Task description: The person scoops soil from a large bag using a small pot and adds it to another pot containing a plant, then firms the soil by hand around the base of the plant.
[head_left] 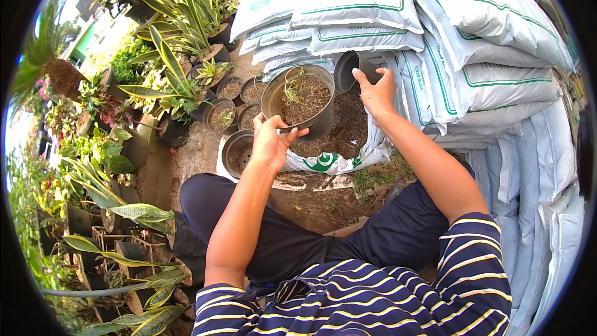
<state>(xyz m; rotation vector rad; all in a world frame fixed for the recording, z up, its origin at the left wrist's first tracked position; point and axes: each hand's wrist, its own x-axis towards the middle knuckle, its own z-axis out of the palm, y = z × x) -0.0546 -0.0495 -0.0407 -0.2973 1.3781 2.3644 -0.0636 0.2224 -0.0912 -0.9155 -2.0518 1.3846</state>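
Note:
With thumb and fingers, my left hand (275,142) grips the near rim of a large black plastic plant pot (322,119). Soil and a small drooping seedling (292,88) are in that pot. My right hand (378,93) holds a smaller black pot (346,72), tipped on its side just right of the large one; I cannot see its inside well. Below both pots lies an opened white sack (326,162) of dark soil mix (354,126). An empty-looking black pot with holes in its base (238,151) stands left of the sack.
Several small soil-filled pots (221,116) stand on the left. Stacked white sacks (354,4) rise at the back, and more (503,79) stand on the right. Potted snake plants (172,60) crowd the left side. Grass (387,172) grows by the sack's near right corner.

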